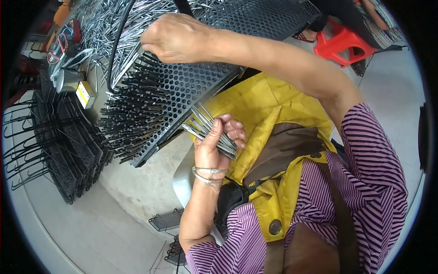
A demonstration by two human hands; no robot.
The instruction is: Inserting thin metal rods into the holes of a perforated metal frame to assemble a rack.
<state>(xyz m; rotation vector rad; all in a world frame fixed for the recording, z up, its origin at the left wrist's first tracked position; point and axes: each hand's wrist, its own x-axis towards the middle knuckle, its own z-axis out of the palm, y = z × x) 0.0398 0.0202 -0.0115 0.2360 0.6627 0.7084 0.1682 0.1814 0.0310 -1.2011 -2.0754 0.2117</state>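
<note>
My left hand (pixel 216 139), with two bangles at its wrist, is closed round a bundle of slim silver metal rods (pixel 200 123). It is held in front of the yellow apron (pixel 248 102), near the edge of a black perforated rack (pixel 196 82). My right hand (pixel 178 39) reaches across over the rack's far left part, fingers curled downward. Its fingertips are mostly hidden, so what they hold cannot be made out. Below that hand, dense rows of thin black-tipped pieces (pixel 134 107) stand in the rack's holes.
A large heap of loose silver rods (pixel 107 29) lies behind the rack. Black hooked mesh racks (pixel 64 141) are stacked at left, near a yellow-white box (pixel 85 94), a metal cup (pixel 68 81) and scissors (pixel 57 49). A red stool (pixel 344 45) and another person (pixel 381 20) are at upper right.
</note>
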